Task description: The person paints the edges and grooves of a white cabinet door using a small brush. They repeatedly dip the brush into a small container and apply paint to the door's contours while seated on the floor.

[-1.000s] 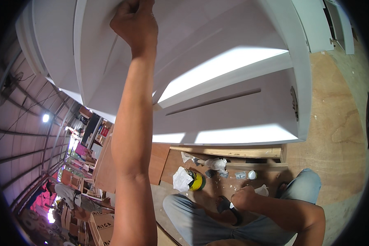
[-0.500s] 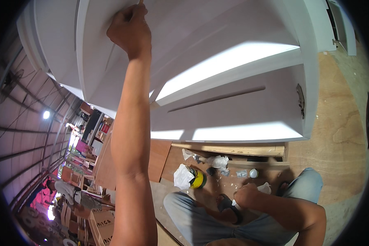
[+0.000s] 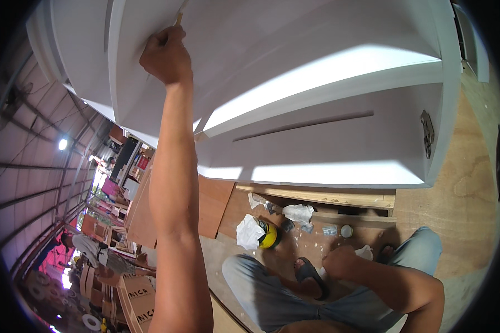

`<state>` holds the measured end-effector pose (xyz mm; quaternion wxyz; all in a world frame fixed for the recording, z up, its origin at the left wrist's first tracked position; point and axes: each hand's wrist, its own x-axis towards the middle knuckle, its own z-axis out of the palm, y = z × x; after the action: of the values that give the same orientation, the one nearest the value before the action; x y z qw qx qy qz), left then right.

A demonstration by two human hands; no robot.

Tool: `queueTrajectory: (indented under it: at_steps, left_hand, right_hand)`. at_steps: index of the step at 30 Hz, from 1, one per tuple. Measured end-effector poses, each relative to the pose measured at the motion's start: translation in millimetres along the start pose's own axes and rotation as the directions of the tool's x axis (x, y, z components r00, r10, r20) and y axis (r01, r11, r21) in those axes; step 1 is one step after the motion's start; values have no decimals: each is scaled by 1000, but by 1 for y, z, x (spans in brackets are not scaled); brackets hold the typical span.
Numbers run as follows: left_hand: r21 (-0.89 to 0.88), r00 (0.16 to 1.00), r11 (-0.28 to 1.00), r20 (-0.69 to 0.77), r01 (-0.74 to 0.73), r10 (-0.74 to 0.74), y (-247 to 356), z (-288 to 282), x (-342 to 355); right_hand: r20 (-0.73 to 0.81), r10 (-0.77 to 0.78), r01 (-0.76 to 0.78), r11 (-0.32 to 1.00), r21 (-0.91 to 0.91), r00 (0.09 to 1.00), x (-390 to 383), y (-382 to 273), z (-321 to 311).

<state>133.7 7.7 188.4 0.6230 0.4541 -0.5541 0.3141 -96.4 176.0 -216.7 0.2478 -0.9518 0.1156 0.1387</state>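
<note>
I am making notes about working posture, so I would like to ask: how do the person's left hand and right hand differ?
The left hand is raised to the white cabinet; the right hand is low, between the knees.
The left hand grips a thin, pale stick; whether the right hand holds anything is unclear.
The left arm is nearly straight; the right arm is bent.
Both hands are bare.

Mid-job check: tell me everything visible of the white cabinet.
The white cabinet looks smooth and painted, with raised edges, a long narrow slot in its near panel and a metal hinge at the right. It is partly brightly lit. Its near edge sits over pale wooden framing. The left hand, pinching a thin stick, is close to its surface; contact is unclear.
</note>
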Motion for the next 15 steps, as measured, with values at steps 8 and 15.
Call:
queueTrajectory:
  at_steps: [8, 15]
  left_hand:
    - [-615, 852, 606, 467, 505, -237, 34, -158, -119]
    - [436, -174, 613, 881, 660, -439, 31, -243, -313]
  right_hand:
    - [-102, -39, 33, 998, -61, 994, -5, 9, 13]
    - [153, -211, 206, 977, 48, 966, -15, -47, 35]
